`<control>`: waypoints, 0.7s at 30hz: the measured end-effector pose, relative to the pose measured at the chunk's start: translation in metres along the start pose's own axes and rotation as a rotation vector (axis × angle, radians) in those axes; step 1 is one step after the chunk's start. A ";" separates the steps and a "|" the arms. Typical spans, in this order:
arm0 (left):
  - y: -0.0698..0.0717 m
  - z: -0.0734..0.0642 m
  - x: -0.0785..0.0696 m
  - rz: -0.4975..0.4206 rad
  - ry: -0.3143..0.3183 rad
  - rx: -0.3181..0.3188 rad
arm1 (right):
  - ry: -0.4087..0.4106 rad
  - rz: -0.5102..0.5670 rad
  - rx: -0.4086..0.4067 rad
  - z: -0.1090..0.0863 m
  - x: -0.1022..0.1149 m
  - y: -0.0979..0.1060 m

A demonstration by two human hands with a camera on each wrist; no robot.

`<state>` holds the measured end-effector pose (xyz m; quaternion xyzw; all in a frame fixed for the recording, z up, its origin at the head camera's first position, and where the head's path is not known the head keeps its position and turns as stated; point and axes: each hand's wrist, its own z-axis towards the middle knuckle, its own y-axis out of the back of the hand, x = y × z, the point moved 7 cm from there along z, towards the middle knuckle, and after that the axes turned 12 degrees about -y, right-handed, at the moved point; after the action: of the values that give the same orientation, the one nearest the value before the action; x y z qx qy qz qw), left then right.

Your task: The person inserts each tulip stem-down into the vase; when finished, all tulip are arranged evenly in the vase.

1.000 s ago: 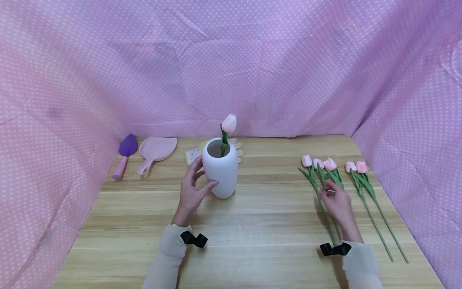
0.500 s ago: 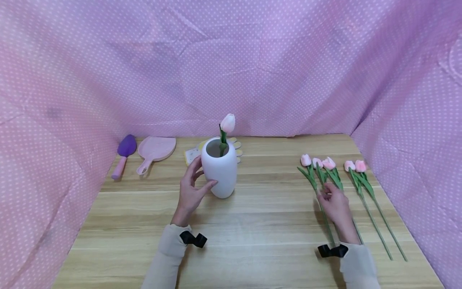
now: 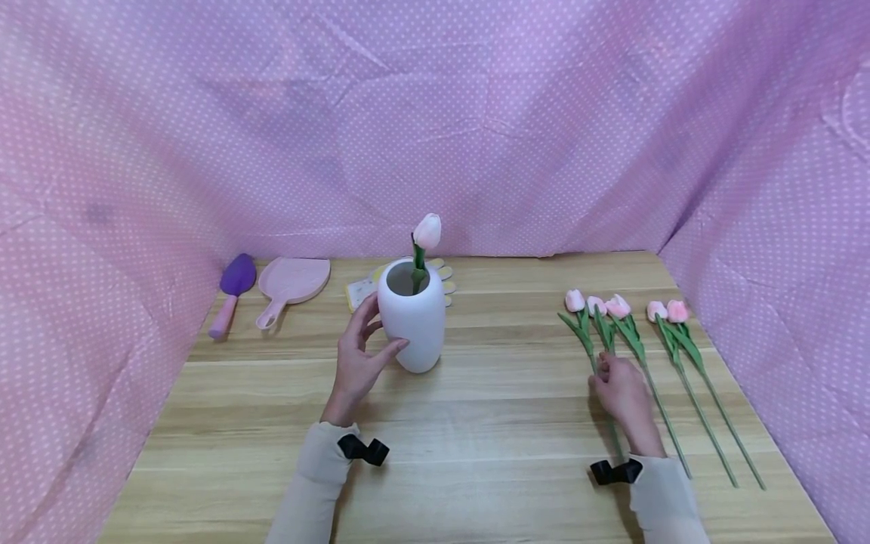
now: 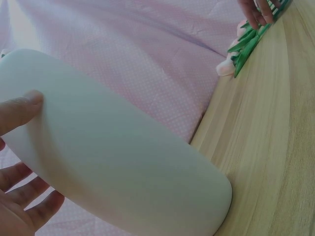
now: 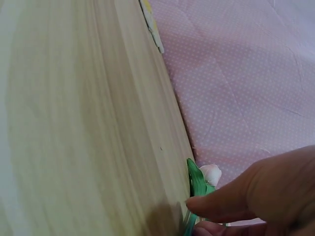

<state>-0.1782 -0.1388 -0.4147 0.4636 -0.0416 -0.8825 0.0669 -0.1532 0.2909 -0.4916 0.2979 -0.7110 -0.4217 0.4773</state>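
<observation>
A white vase (image 3: pixel 411 325) stands upright on the wooden table, with one pink tulip (image 3: pixel 427 231) in its mouth. My left hand (image 3: pixel 356 366) holds its left side; in the left wrist view the thumb and fingers lie around the vase wall. At the right, three pink tulips lie side by side: a left one (image 3: pixel 575 301), a middle one (image 3: pixel 596 306) and a right one (image 3: pixel 618 306). My right hand (image 3: pixel 625 393) pinches the stem of the middle one below its leaves, hiding part of it. In the right wrist view the thumb overlaps a green stem (image 5: pixel 189 223).
Two more tulips (image 3: pixel 676 310) lie farther right. At the back left are a purple trowel (image 3: pixel 238 276) and a pink dustpan-shaped scoop (image 3: pixel 292 281). A patterned glove (image 3: pixel 360 293) lies behind the vase. Dotted pink cloth (image 3: pixel 435 136) surrounds the table's far edge.
My right hand has moved left and slightly nearer, from the right tulip of the three to the middle one's stem, uncovering the right stem. My left hand keeps hold of the vase.
</observation>
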 end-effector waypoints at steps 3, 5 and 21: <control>0.000 0.000 0.000 0.000 0.007 0.000 | 0.016 -0.032 -0.004 0.000 0.002 -0.002; 0.000 0.000 0.001 0.001 0.011 0.000 | 0.015 -0.052 -0.003 0.000 0.003 -0.003; 0.001 -0.001 0.001 -0.009 0.005 0.003 | -0.001 -0.028 0.052 0.005 0.004 -0.004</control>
<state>-0.1780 -0.1397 -0.4158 0.4660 -0.0406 -0.8816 0.0624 -0.1589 0.2874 -0.4941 0.3198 -0.7179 -0.4097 0.4631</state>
